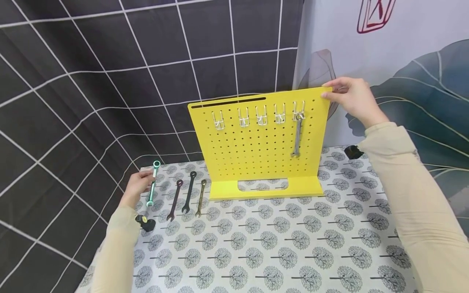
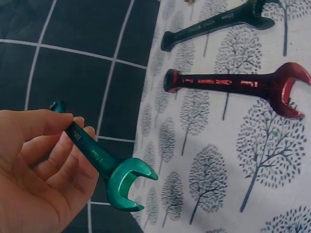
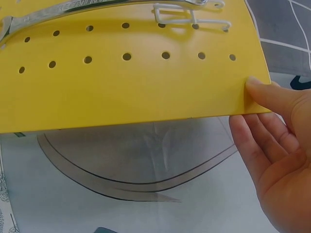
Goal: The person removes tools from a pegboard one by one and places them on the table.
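A green wrench (image 2: 95, 153) is pinched between the thumb and fingers of my left hand (image 1: 138, 186), its open jaw end pointing away from the palm in the left wrist view. My right hand (image 1: 353, 97) grips the upper right corner of a yellow pegboard (image 1: 256, 154), thumb on the front face. From the rightmost of several white hooks (image 1: 280, 114) on the board hangs a silver wrench (image 1: 297, 136). Right of my left hand, on the cloth, lie a dark red wrench (image 1: 175, 200), a black wrench (image 1: 189, 192) and a bronze-coloured wrench (image 1: 201, 198).
A white tablecloth (image 1: 234, 260) with a tree print covers the table. Dark grid-patterned fabric (image 1: 165, 44) hangs behind and to the left. On the right, a pale printed backdrop (image 1: 340, 36) stands behind the board. Black wrist devices (image 1: 353, 152) show at both cuffs.
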A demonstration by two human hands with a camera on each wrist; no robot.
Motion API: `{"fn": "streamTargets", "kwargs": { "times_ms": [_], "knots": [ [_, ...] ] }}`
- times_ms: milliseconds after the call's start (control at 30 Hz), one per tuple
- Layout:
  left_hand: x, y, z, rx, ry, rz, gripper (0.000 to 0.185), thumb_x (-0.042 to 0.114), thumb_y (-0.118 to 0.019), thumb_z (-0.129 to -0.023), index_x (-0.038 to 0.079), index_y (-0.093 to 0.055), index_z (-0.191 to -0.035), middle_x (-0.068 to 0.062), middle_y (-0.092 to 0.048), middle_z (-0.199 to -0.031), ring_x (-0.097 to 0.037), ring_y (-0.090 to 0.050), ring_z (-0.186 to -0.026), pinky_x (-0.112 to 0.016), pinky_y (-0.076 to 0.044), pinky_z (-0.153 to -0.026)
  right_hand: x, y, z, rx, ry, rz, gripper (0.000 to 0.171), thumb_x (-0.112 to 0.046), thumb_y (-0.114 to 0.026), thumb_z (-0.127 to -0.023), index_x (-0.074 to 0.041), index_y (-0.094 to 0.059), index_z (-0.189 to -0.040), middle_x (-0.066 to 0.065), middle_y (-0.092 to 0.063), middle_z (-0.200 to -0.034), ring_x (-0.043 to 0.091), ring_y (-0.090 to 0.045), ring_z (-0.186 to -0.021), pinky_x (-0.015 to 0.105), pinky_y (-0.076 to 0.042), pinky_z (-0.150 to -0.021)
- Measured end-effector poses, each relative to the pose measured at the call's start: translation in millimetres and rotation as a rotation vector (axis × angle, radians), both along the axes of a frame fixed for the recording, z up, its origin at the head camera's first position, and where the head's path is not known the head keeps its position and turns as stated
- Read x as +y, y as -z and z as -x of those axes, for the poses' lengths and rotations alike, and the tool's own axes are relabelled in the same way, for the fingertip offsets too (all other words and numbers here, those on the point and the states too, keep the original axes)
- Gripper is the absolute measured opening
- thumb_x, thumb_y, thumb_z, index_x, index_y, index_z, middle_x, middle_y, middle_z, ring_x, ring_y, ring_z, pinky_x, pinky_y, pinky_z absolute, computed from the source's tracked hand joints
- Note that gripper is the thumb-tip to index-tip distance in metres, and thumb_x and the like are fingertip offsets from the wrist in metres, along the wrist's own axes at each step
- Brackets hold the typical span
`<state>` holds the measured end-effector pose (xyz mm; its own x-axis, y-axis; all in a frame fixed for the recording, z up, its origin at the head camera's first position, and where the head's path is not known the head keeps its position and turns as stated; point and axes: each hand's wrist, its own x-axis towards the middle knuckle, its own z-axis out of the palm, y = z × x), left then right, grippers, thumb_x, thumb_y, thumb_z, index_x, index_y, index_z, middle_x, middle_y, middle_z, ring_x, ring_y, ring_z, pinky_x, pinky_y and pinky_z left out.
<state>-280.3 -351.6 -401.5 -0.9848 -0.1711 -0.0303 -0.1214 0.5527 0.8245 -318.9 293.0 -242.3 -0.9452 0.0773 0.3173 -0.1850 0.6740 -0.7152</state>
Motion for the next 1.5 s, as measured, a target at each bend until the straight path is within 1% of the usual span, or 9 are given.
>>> {"fn": "streamTargets", "kwargs": {
  "times_ms": [100, 267, 533, 733, 867, 967, 1100, 1233, 1500],
  "knots": [
    [1, 6.8, 1.9, -0.003, -0.01, -0.005, 0.045, 0.008, -0.055, -0.099, -0.011, -0.05, -0.139, -0.007, -0.062, -0.102, -0.009, -0.053, -0.078, -0.02, -0.052, -0.068, -1, -0.4, -0.5, 0.002, 0.0, -0.003, 0.052, -0.041, -0.07, -0.094, -0.014, -0.062, -0.138, 0.008, -0.065, -0.124, 0.029, -0.057, -0.123, 0.048, -0.041, -0.105],
    [0, 16.7, 5.2, -0.008, -0.023, -0.035, 0.044, 0.004, -0.056, -0.097, -0.012, -0.051, -0.137, -0.003, -0.062, -0.095, -0.008, -0.053, -0.073, -0.02, -0.052, -0.064, -2, -0.9, -1.4, 0.005, -0.003, 0.001, 0.052, -0.04, -0.07, -0.095, -0.013, -0.061, -0.138, 0.009, -0.065, -0.125, 0.03, -0.057, -0.124, 0.049, -0.04, -0.105],
    [2, 28.3, 7.6, -0.019, -0.003, -0.028, 0.045, 0.002, -0.058, -0.095, -0.014, -0.049, -0.137, -0.008, -0.069, -0.099, -0.007, -0.056, -0.071, -0.022, -0.052, -0.063, -1, -0.3, -0.2, 0.013, 0.002, -0.007, 0.051, -0.039, -0.07, -0.095, -0.013, -0.062, -0.138, 0.009, -0.065, -0.124, 0.029, -0.058, -0.122, 0.049, -0.041, -0.104],
    [7, 33.5, 9.5, -0.03, -0.04, 0.002, 0.047, 0.003, -0.061, -0.093, -0.013, -0.051, -0.137, -0.011, -0.068, -0.099, -0.008, -0.051, -0.065, -0.021, -0.048, -0.059, -1, -0.3, -0.9, 0.021, -0.005, -0.006, 0.05, -0.038, -0.07, -0.095, -0.013, -0.062, -0.137, 0.009, -0.066, -0.122, 0.027, -0.059, -0.118, 0.046, -0.041, -0.101],
    [8, 37.4, 12.0, -0.042, -0.054, -0.003, 0.046, 0.003, -0.062, -0.092, -0.01, -0.054, -0.136, -0.006, -0.067, -0.091, -0.006, -0.044, -0.056, -0.02, -0.042, -0.052, 0, -0.4, -1.2, 0.019, -0.004, -0.01, 0.051, -0.04, -0.07, -0.095, -0.013, -0.062, -0.137, 0.009, -0.066, -0.122, 0.028, -0.058, -0.119, 0.047, -0.041, -0.102],
    [7, 41.0, 13.6, -0.048, -0.043, -0.013, 0.046, 0.002, -0.062, -0.092, -0.011, -0.053, -0.136, -0.003, -0.066, -0.087, -0.006, -0.041, -0.052, -0.02, -0.038, -0.049, -1, -0.2, -1.3, 0.015, -0.004, -0.013, 0.053, -0.04, -0.07, -0.095, -0.012, -0.061, -0.138, 0.012, -0.064, -0.125, 0.031, -0.057, -0.122, 0.048, -0.042, -0.103],
    [5, 46.5, 15.3, -0.054, -0.033, -0.02, 0.047, 0.001, -0.06, -0.092, -0.012, -0.051, -0.137, -0.004, -0.066, -0.087, -0.005, -0.039, -0.05, -0.02, -0.037, -0.048, -2, 0.1, -0.5, 0.015, -0.005, -0.016, 0.053, -0.04, -0.07, -0.095, -0.011, -0.061, -0.138, 0.013, -0.064, -0.127, 0.032, -0.057, -0.124, 0.048, -0.043, -0.104],
    [4, 49.2, 17.5, -0.058, -0.026, -0.019, 0.048, 0.0, -0.059, -0.092, -0.013, -0.05, -0.137, -0.006, -0.067, -0.087, -0.004, -0.036, -0.047, -0.02, -0.036, -0.047, -2, -0.5, 0.3, 0.019, -0.006, -0.015, 0.052, -0.039, -0.071, -0.094, -0.011, -0.062, -0.137, 0.01, -0.066, -0.124, 0.03, -0.058, -0.122, 0.045, -0.043, -0.102],
    [8, 54.6, 19.7, -0.05, -0.042, -0.035, 0.045, -0.001, -0.061, -0.091, -0.014, -0.053, -0.133, 0.003, -0.062, -0.079, -0.002, -0.037, -0.048, -0.018, -0.036, -0.047, 0, 0.0, 0.6, 0.017, -0.005, -0.024, 0.054, -0.042, -0.07, -0.094, -0.012, -0.062, -0.137, 0.008, -0.066, -0.12, 0.028, -0.059, -0.119, 0.042, -0.044, -0.098]
  ]
}}
